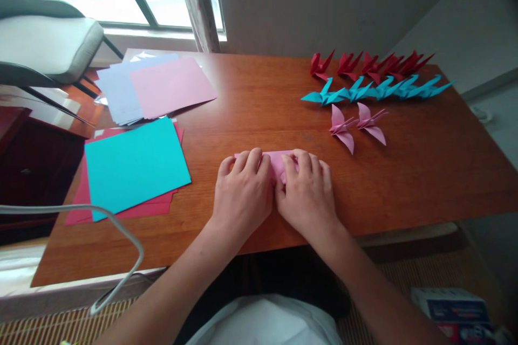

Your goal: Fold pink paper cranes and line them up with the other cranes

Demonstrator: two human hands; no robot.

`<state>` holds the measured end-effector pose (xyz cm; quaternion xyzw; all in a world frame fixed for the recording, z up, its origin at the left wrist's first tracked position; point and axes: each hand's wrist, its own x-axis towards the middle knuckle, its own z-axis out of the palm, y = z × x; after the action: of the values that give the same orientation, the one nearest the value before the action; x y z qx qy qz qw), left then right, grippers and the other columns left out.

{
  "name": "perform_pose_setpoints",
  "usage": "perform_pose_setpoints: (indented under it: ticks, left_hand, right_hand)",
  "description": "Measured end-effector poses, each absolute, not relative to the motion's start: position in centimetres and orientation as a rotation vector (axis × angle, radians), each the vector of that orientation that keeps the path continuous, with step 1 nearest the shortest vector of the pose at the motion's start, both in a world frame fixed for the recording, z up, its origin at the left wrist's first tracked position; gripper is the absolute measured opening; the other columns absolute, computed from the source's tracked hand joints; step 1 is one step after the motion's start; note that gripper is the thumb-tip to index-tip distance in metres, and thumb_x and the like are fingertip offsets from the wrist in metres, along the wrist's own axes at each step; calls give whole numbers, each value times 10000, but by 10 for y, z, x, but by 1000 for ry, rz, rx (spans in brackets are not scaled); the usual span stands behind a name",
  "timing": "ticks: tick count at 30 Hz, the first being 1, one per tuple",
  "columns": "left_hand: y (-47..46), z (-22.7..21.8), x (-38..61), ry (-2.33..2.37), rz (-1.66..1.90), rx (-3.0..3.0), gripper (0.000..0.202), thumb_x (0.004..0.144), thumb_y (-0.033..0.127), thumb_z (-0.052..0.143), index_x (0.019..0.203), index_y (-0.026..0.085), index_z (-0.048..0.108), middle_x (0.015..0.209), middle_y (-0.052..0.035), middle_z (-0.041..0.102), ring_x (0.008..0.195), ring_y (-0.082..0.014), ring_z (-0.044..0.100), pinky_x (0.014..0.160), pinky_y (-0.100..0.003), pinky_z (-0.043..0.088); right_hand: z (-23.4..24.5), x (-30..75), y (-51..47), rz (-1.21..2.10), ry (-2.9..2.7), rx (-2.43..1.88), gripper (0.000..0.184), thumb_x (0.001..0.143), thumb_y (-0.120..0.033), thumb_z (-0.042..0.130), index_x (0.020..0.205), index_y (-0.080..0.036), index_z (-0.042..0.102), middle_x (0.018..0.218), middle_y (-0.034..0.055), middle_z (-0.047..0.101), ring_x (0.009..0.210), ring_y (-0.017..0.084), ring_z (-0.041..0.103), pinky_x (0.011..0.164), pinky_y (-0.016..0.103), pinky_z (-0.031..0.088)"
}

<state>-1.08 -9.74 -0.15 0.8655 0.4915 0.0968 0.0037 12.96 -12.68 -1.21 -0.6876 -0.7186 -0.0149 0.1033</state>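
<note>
A folded pink paper (277, 162) lies on the wooden table (259, 97) near its front edge. My left hand (243, 194) presses on its left part with curled fingers. Beside it, my right hand (308, 194) presses on the right part, fingers bent over the paper. Most of the paper is hidden under both hands. Two finished pink paper cranes (356, 126) sit just beyond, to the right.
A row of blue cranes (376, 90) and a row of red cranes (370, 64) lie at the far right. A cyan sheet (133, 167) on red sheets lies at left, pink and lilac sheets (156, 89) behind. A chair (44, 38) stands far left.
</note>
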Motion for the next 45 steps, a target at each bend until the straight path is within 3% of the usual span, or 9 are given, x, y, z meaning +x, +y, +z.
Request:
perform_pose_setpoints:
  ticks: [6,12,16,20,27,38,41,45]
  left_hand:
    - [-98,-1,-11,1550,288,2725,307,946,194,494,1217,144,630,1316,-150,659,1183,-327,601,982,-487,431]
    - [-99,-2,-10,1555,295,2732,313,945,186,495,1220,140,636,1314,-163,659,1172,-336,600,970,-494,434]
    - [-98,-1,-9,1562,291,2727,307,948,185,494,1216,140,638,1305,-164,663,1172,-335,604,976,-493,432]
    - [-98,-1,-8,1572,279,2743,310,937,179,504,1215,141,635,1300,-163,667,1163,-337,605,964,-493,434]
    - [-98,1,-7,1563,266,2726,324,939,176,493,1227,149,639,1328,-166,663,1186,-339,609,984,-500,425]
    - [-84,2,-51,1258,88,2762,590,909,-7,404,1440,195,562,1522,-92,582,1336,-280,577,1066,-485,444]
    - [-87,2,-56,1231,105,2796,565,940,11,389,1455,171,559,1532,-91,576,1375,-271,555,1113,-474,435]
    - [-111,0,-50,1269,241,2867,484,990,96,384,1436,76,571,1531,-131,571,1420,-292,518,1232,-494,318]
  right_hand:
    - [-13,160,-134,-58,-2124,-2059,405,920,-205,551,1317,-181,626,1288,141,625,1155,327,558,979,490,452]
    - [-16,189,-142,-208,-2020,-2165,373,913,-155,567,1275,-141,658,1203,159,654,1059,333,592,883,477,515]
    - [-18,181,-144,-182,-1984,-1948,329,937,-89,518,1219,-114,685,1193,163,674,1099,312,604,965,460,530]
    - [-24,156,-145,-7,-2106,-1643,350,983,-80,467,1243,-102,698,1306,138,687,1236,282,593,1076,429,507]
    - [-28,146,-151,32,-2197,-1668,461,982,-64,447,1409,-98,619,1422,121,656,1329,271,575,1129,447,474]
    - [-33,152,-151,72,-2199,-1627,426,961,-98,496,1353,-135,659,1447,102,642,1348,272,562,1133,464,469]
    - [-32,152,-152,95,-2196,-1623,431,953,-90,497,1350,-142,657,1444,111,643,1349,276,560,1124,475,473]
    - [-32,153,-151,105,-2200,-1616,422,950,-85,506,1343,-124,654,1433,125,647,1343,285,560,1122,480,468]
